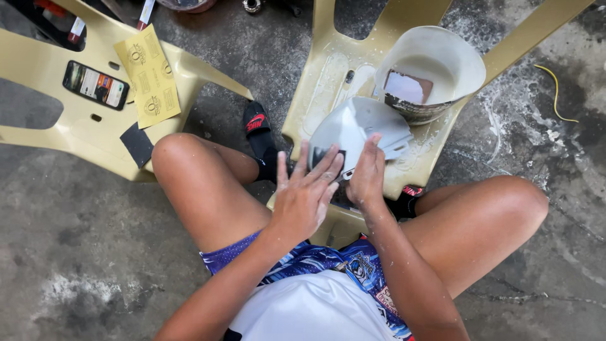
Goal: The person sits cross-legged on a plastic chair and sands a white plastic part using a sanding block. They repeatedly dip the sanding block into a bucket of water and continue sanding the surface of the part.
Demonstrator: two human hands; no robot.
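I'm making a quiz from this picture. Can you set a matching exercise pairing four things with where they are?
Things:
1. black smartphone
2. cut white plastic bucket
3. grey curved panel
4. yellow sandpaper sheet

Places:
A. under both hands
B. on the left overturned chair, screen up
C. on the right overturned chair, top
D. beside the phone

Pairs: 1-B, 2-C, 3-A, 4-D

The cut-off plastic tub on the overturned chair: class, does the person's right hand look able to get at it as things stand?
Probably yes. The tub stands just beyond the grey panel that the right hand steadies, and nothing blocks the way, though the hand would have to leave the panel first.
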